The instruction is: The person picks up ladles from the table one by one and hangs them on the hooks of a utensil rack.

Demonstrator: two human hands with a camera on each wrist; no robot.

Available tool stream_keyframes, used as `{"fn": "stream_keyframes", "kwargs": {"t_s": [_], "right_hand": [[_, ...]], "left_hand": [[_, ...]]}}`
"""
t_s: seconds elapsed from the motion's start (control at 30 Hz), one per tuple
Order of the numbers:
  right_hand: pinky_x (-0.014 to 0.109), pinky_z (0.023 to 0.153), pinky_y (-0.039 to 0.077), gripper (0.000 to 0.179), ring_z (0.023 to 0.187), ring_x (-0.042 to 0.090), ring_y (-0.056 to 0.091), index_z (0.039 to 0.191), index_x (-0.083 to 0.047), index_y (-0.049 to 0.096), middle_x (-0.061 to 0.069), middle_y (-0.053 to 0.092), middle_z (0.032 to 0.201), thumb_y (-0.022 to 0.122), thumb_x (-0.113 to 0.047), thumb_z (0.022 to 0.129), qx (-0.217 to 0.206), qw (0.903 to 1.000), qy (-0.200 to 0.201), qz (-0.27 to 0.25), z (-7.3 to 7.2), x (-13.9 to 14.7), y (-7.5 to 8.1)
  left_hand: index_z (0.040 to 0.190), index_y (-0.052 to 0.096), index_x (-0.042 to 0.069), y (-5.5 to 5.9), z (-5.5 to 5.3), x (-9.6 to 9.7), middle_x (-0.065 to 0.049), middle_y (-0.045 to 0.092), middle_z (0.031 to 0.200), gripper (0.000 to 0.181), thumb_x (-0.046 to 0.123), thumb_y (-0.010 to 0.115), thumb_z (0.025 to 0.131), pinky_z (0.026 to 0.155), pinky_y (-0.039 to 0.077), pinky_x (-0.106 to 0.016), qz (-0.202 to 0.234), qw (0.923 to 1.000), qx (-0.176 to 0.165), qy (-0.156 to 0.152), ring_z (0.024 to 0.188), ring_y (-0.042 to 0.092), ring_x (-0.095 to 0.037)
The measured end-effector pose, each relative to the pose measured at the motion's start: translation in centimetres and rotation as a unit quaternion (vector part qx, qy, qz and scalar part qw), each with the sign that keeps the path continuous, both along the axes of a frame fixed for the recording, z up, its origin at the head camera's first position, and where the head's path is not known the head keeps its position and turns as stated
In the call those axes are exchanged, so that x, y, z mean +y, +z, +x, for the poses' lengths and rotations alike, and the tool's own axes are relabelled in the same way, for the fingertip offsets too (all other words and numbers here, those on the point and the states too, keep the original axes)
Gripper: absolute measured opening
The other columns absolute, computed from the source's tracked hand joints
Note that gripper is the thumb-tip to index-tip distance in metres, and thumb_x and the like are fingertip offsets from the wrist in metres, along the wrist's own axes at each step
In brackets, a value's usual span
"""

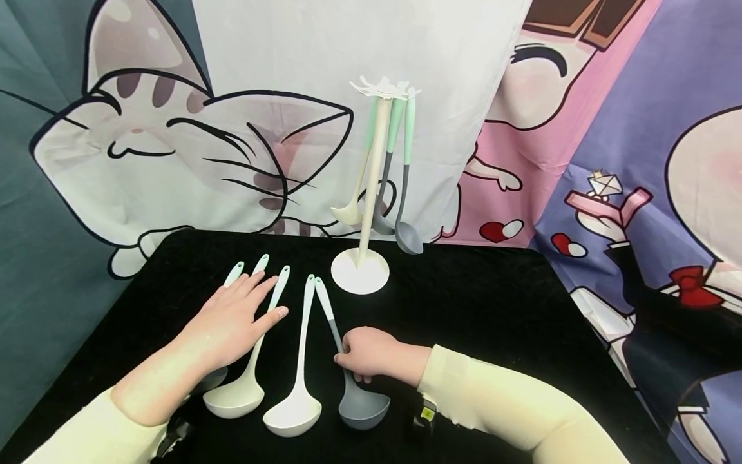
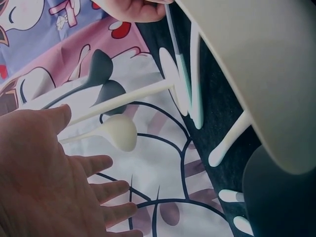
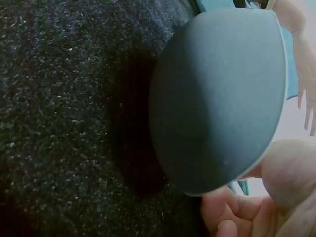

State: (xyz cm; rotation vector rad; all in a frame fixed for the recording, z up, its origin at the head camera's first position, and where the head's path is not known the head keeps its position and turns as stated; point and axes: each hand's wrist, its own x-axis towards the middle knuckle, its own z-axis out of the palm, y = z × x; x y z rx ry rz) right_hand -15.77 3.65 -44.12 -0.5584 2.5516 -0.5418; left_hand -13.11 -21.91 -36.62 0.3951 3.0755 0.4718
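My right hand (image 1: 371, 351) grips the lower handle of a grey ladle (image 1: 364, 406) with a pale mint handle end. Close up in the right wrist view, the grey bowl (image 3: 217, 103) hides part of the curled fingers. My left hand (image 1: 234, 319) is held palm down with straight, spread fingers above several ladles on the left, and it holds nothing. Beneath it lies a cream ladle (image 1: 234, 396); a darker ladle (image 1: 211, 380) is mostly hidden by the wrist. Between the hands lies a white ladle (image 1: 292, 412).
A cream stand (image 1: 361, 270) with a round base and top hooks rises at the back of the black table (image 1: 475, 309). A cream ladle (image 1: 348, 212) and two grey ladles, one in front (image 1: 408, 238), hang from it. A cartoon-printed cloth (image 1: 278, 38) hangs behind.
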Motion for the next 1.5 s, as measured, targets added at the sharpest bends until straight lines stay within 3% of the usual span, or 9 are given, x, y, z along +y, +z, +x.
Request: {"fn": "stream_keyframes", "kwargs": {"t_s": [0.4, 0.8, 1.03, 1.3, 1.5], "right_hand": [[0.026, 0.049, 0.048, 0.025, 0.042, 0.011, 0.060, 0.077, -0.016, 0.058, -0.003, 0.060, 0.052, 0.061, -0.028, 0.099, -0.003, 0.9998, 0.005, -0.021, 0.1, 1.2, 0.0], [0.027, 0.049, 0.050, 0.022, 0.048, 0.011, 0.061, 0.082, -0.018, 0.057, -0.004, 0.061, 0.057, 0.060, -0.030, 0.100, 0.022, 0.9988, 0.001, -0.045, -0.2, 2.8, 1.5], [0.027, 0.048, 0.048, 0.024, 0.049, 0.005, 0.059, 0.080, -0.020, 0.055, -0.009, 0.058, 0.057, 0.058, -0.033, 0.100, 0.094, 0.9932, 0.014, -0.068, -0.5, 3.8, 2.8], [0.026, 0.048, 0.044, 0.024, 0.050, 0.003, 0.053, 0.079, -0.023, 0.055, -0.016, 0.055, 0.058, 0.058, -0.036, 0.099, 0.207, 0.9757, 0.011, -0.071, -1.2, 4.9, 5.3], [0.027, 0.047, 0.044, 0.022, 0.051, 0.003, 0.052, 0.080, -0.023, 0.056, -0.018, 0.056, 0.059, 0.060, -0.035, 0.098, 0.244, 0.9659, -0.013, -0.085, -1.6, 6.0, 7.4]], "left_hand": [[0.152, 0.041, 0.013, -0.1, 0.0, 0.0, -0.023, 0.029, 0.157, 0.080, 0.071, 0.032, 0.097, 0.112, 0.014, -0.066, 0.004, 1.0000, 0.005, -0.001, 0.144, 0.020, -0.047], [0.153, 0.040, 0.015, -0.2, 0.0, -0.1, -0.023, 0.029, 0.157, 0.076, 0.067, 0.037, 0.098, 0.112, 0.013, -0.066, 0.011, 0.9999, 0.003, 0.002, 0.145, 0.019, -0.047], [0.152, 0.041, 0.013, -0.2, 0.2, -0.1, -0.023, 0.030, 0.156, 0.073, 0.064, 0.040, 0.099, 0.112, 0.014, -0.067, 0.009, 0.9999, 0.004, 0.003, 0.144, 0.021, -0.047], [0.152, 0.040, 0.013, -0.3, 0.3, -0.2, -0.023, 0.030, 0.156, 0.082, 0.072, 0.031, 0.096, 0.112, 0.014, -0.067, 0.013, 0.9999, 0.003, 0.005, 0.144, 0.021, -0.047], [0.151, 0.041, 0.013, -0.4, 0.5, -0.4, -0.024, 0.032, 0.155, 0.082, 0.072, 0.031, 0.096, 0.111, 0.014, -0.068, 0.012, 0.9999, 0.007, 0.005, 0.144, 0.022, -0.047]]}}
